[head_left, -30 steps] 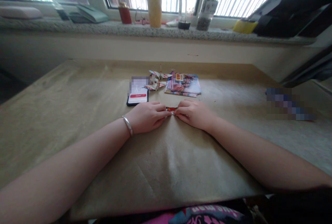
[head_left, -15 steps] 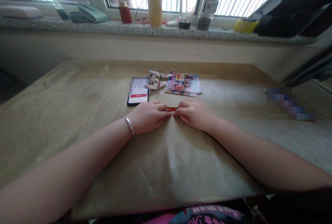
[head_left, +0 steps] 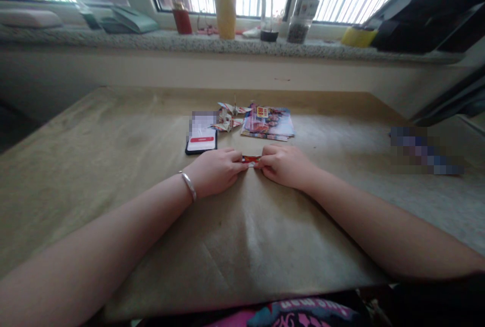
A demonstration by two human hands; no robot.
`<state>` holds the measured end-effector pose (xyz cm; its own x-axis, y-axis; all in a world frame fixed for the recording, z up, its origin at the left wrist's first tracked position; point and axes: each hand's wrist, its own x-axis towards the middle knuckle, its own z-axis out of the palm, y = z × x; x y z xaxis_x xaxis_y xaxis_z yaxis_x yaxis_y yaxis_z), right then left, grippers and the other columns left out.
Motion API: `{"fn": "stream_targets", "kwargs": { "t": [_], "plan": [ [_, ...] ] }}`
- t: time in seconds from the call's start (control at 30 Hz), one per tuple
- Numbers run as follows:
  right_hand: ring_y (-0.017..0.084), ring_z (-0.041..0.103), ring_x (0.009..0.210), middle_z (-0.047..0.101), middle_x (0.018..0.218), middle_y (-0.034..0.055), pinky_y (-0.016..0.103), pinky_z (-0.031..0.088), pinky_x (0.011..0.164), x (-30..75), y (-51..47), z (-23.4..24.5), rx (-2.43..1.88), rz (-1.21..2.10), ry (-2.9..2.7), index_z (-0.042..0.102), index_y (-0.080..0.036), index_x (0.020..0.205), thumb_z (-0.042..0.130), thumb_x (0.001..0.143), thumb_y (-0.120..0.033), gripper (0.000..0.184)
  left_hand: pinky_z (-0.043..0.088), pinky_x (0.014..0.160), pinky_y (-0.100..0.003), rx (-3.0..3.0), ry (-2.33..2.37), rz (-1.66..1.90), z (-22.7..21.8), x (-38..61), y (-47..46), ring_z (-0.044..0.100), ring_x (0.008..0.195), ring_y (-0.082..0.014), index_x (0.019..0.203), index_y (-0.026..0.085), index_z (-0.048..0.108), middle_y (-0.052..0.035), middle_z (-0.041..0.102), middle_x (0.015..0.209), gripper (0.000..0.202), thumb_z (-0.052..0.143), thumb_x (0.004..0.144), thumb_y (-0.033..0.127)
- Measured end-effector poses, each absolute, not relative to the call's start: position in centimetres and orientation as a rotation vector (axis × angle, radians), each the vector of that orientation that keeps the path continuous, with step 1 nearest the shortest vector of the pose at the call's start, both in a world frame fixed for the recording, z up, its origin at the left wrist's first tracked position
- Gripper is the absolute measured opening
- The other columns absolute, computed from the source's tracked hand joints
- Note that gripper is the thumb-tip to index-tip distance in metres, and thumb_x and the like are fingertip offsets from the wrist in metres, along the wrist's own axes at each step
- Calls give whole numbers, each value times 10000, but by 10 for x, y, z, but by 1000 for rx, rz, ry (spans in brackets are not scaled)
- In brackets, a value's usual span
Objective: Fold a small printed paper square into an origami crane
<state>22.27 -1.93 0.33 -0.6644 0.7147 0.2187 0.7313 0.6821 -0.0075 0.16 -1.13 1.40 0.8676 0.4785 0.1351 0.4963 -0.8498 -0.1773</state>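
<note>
A small piece of folded paper (head_left: 251, 159), red with a whitish near edge, lies on the table between my two hands. My left hand (head_left: 217, 169), with a silver bangle at the wrist, is closed on its left end. On the right end my right hand (head_left: 285, 165) pinches with curled fingers. Much of the paper is hidden under the fingertips. Just beyond stand folded paper cranes (head_left: 229, 117), next to a stack of colourful printed sheets (head_left: 270, 123). A phone (head_left: 202, 137) with a lit screen lies beyond my left hand.
A tan cover (head_left: 162, 236) spreads over the table. At the far right lies a blurred-out flat object (head_left: 424, 151). Along the stone windowsill (head_left: 144, 39) stand a red container (head_left: 182, 19), a tall yellowish cylinder (head_left: 225, 3), clear containers (head_left: 301, 18) and a yellow item (head_left: 358, 37).
My fingertips have drawn slightly apart, so more of the red paper and its whitish edge shows between them. The cranes, sheets and phone stay where they were.
</note>
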Motion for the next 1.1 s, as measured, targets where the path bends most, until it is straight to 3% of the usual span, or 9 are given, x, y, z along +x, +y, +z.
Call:
{"fn": "stream_targets", "kwargs": {
  "t": [0.23, 0.63, 1.1],
  "plan": [
    [150, 544, 724, 639, 840, 35, 268, 307, 591, 228, -21, 2, -1177, -165, -2699, 700, -228, 862, 468, 855, -279, 238, 478, 723, -297, -2873, -792, -74, 17, 3, -12, 585, 813, -181, 1059, 190, 658, -70, 615, 896, 305, 459, 829, 165],
    [146, 558, 744, 654, 857, 28, 260, 332, 611, 231, -20, 3, -1165, -66, -2678, 714, -241, 863, 495, 839, -258, 221, 468, 723, -265, -3001, -986, -215, 17, -4, -8, 584, 774, -150, 863, 204, 723, -48, 623, 842, 276, 464, 809, 127],
    [145, 576, 741, 673, 891, 12, 255, 353, 618, 239, -15, 7, -1110, -73, -2737, 711, -253, 865, 509, 825, -240, 206, 451, 712, -290, -2946, -954, -96, 20, -3, -9, 579, 794, -175, 941, 205, 698, -50, 613, 867, 281, 437, 849, 161]
  ]
}}
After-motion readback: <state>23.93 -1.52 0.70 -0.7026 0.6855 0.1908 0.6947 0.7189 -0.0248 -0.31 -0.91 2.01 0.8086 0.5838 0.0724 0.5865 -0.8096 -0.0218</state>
